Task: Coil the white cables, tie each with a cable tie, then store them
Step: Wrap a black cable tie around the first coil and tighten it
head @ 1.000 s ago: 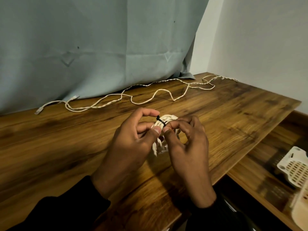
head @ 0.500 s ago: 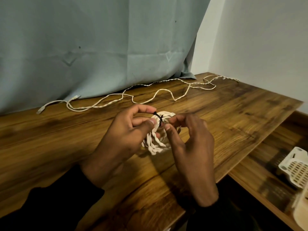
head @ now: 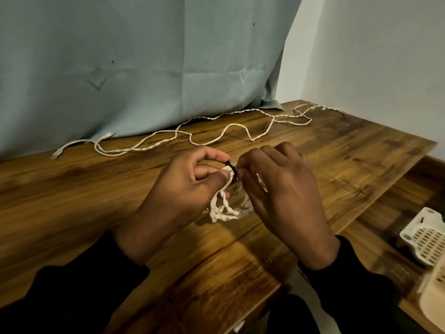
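A small coil of white twisted cable (head: 222,208) hangs between my hands above the wooden table (head: 337,165). A black cable tie (head: 232,170) wraps the top of the coil. My left hand (head: 183,191) pinches the coil just below the tie with thumb and forefinger. My right hand (head: 279,189) pinches the tie's end on the right side, and its fingers hide part of the coil. A second white cable (head: 197,141) lies uncoiled along the back of the table, from a plug at the left to the far right corner.
A grey-blue cloth (head: 144,68) hangs behind the table. A lower wooden shelf (head: 397,213) runs along the right, with a white perforated basket (head: 426,239) on it. The table's right edge drops off beside my right wrist.
The coil has tilted so its loops hang down toward the table. My right hand has shifted to the tie's right side, and both hands have moved slightly apart.
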